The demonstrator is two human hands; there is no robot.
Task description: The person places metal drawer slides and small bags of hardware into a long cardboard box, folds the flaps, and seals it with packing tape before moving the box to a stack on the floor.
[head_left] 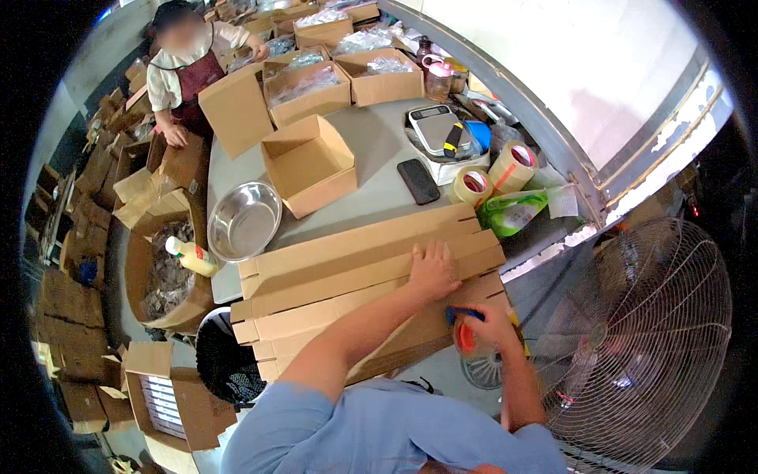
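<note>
Across the front of the table lies a long folded cardboard box point(332, 272), its flaps making parallel strips. My left hand point(432, 271) presses down on its right part, fingers spread out. Nearer to me, my right hand point(491, 326) grips a tape dispenser point(466, 338) with a blue edge and a red roll core, at the near right edge of the cardboard. Part of the dispenser is hidden by the hand.
An open box point(309, 170), a steel bowl point(246, 221) and a phone point(418, 182) lie beyond. Tape rolls point(513, 166) and a scale point(439, 130) stand right. A large fan point(639, 340) is close right. A co-worker point(189, 71) stands far left.
</note>
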